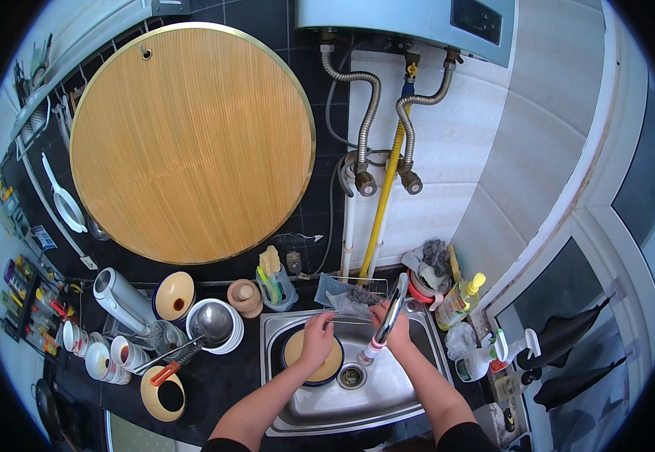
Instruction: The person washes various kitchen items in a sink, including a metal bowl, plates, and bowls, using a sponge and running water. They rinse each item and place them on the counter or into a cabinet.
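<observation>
My left hand [317, 340] is over the left part of the steel sink [387, 410], its fingers closed on one end of a thin stick-like thing [352, 322]. This thin thing runs across to my right hand [395, 325], whose curled fingers are partly hidden behind the faucet [392, 310]. Its exact kind is too small to make out. Below my left hand, a yellow bowl with a dark rim [326, 371] sits in the sink. Close to the faucet's lower end is the round drain [351, 376]. Just beyond the hands stands a wire rack [376, 285] with greyish cloths.
Left of the sink are stacked white bowls [232, 339] under a metal ladle [212, 322], a yellow bowl with dark liquid [151, 399], cups [109, 363] and a silver kettle [120, 301]. Bottles [463, 300] line the right edge. A large round board [192, 143] hangs behind.
</observation>
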A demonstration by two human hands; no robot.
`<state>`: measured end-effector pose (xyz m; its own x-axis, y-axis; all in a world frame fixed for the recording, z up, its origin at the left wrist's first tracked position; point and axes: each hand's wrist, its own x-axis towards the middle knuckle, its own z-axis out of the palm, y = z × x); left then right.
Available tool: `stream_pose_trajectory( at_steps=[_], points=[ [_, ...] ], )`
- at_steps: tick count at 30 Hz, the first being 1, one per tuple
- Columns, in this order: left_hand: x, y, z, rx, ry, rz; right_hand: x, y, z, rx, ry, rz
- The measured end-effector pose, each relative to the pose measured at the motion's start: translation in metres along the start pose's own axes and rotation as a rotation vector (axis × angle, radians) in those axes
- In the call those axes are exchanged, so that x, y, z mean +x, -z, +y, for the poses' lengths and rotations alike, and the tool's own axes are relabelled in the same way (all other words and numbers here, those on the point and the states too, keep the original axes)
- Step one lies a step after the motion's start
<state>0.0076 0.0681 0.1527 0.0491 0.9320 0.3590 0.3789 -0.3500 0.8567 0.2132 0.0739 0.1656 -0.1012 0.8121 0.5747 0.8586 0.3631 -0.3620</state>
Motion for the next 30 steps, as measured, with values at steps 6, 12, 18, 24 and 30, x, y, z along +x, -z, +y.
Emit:
stream_pose_trajectory(
  at_steps=[6, 12, 18, 24, 30],
  points=[
    [0.062, -0.033, 0.036, 0.42, -0.216, -0.099, -0.005, 0.008, -0.016, 0.155, 0.047, -0.009],
    [0.085, -0.051, 0.021, 0.385, -0.164, -0.168, -0.017, 0.028, -0.013, 0.241, -0.05, 0.061],
    [0.111, -0.042, -0.014, -0.018, 0.07, 0.261, -0.038, 0.041, -0.006, 0.628, -0.409, 0.257],
    [0.096, -0.026, 0.012, 0.184, -0.103, 0.126, -0.064, 0.056, 0.014, 1.096, -0.779, 0.478],
    [0.068, -0.029, 0.006, 0.462, -0.009, -0.163, -0.095, 0.053, 0.023, 1.271, -0.998, 0.502]
  ],
)
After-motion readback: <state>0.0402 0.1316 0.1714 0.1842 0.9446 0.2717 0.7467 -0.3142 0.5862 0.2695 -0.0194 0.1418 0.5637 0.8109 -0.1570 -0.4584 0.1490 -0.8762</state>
